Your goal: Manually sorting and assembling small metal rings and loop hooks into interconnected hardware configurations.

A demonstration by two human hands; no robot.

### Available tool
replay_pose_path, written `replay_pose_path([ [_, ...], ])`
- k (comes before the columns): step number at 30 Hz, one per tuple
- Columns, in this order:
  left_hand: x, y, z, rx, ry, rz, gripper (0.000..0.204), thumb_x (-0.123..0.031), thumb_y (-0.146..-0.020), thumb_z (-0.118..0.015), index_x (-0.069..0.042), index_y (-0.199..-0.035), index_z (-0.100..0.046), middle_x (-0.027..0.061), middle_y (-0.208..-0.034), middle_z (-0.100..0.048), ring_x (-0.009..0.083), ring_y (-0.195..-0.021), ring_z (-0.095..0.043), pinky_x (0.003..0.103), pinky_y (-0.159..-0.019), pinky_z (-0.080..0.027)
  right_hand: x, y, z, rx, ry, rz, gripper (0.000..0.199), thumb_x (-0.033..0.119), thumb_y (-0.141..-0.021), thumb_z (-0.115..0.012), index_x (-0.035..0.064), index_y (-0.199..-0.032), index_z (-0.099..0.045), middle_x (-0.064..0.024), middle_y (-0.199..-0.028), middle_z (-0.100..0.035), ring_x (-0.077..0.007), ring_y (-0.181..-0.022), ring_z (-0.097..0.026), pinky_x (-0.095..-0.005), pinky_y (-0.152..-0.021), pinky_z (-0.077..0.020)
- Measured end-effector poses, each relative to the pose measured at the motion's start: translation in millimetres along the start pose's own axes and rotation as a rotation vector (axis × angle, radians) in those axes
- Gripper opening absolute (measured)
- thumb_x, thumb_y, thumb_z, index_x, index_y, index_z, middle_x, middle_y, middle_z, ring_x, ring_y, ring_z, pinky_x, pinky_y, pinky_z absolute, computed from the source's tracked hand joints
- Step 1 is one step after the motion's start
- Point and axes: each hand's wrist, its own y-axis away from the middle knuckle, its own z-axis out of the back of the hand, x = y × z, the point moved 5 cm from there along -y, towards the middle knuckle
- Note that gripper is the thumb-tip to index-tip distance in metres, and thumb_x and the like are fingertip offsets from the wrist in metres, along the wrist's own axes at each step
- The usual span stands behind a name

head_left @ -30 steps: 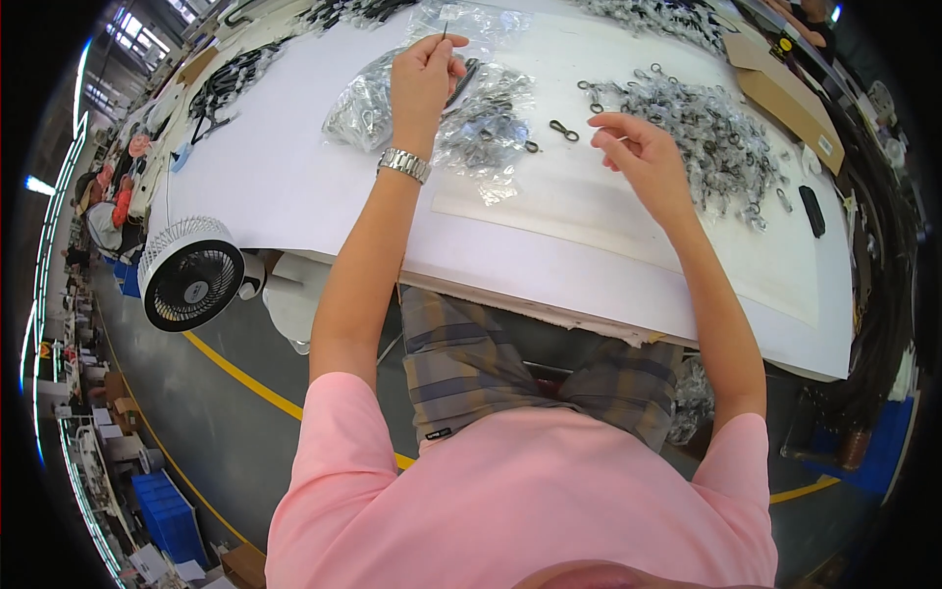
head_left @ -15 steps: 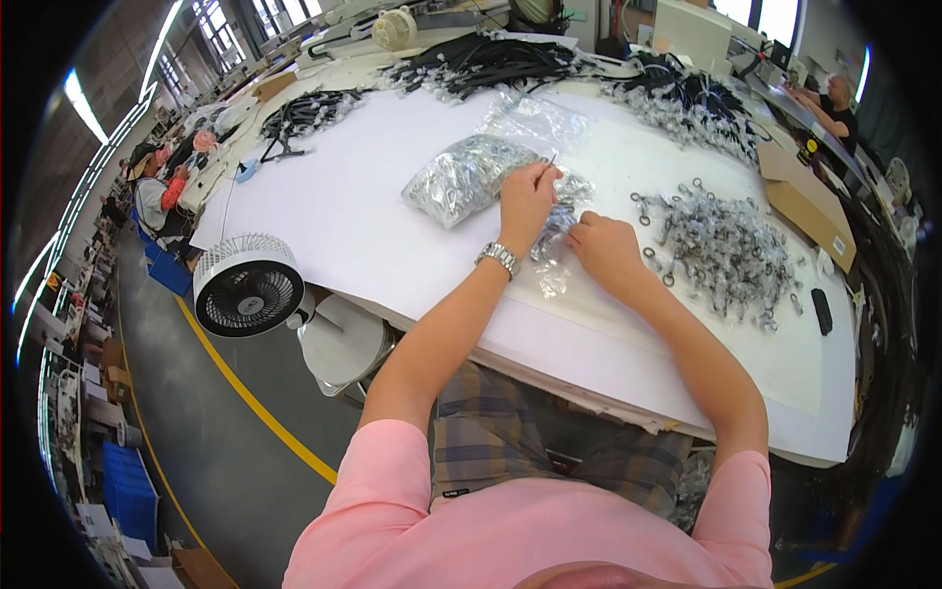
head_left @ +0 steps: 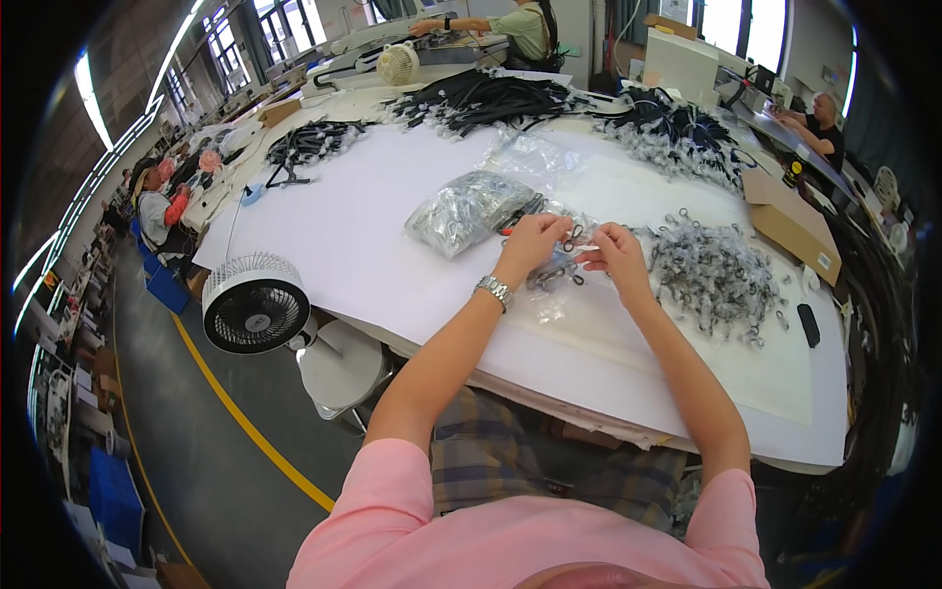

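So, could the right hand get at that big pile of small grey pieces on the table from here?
Most likely yes: the pile lies just to the right of the right hand, and nothing visible stands between them. The left hand is on the other side, out of the way.

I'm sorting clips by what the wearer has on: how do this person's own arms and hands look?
Short, plain pink sleeves end above the elbows, leaving both forearms uncovered. A silver-coloured link band, probably a watch's, circles the left wrist; the right wrist is bare. Neither the left hand nor the right hand wears a glove.
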Motion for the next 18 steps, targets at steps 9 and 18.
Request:
replay_pose_path([
  [9,17,0,-13,0.272,0.478,0.17,0.019,-0.019,-0.098,-0.07,-0.001,-0.103,-0.07,-0.0035,-0.074,-0.061,0.0021,-0.052,-0.045,0.021,-0.044,-0.03,-4,9,-4,0.118,-0.132,-0.132,0.02,0.027,-0.105,-0.055,0.007,-0.103,-0.06,-0.0057,-0.097,-0.069,-0.0177,-0.087,-0.074,-0.0282,-0.072,-0.058],
  [18,-2,-2,-17,0.124,0.225,-0.163,0.014,-0.01,-0.094,-0.071,-0.001,-0.104,-0.07,-0.0039,-0.078,-0.064,0.0011,-0.057,-0.046,0.019,-0.048,-0.032,-8,19,-8,0.081,-0.195,-0.267,0.025,0.031,-0.1,-0.067,0.0079,-0.105,-0.061,-0.004,-0.094,-0.069,-0.0152,-0.08,-0.07,-0.0292,-0.071,-0.057],
])
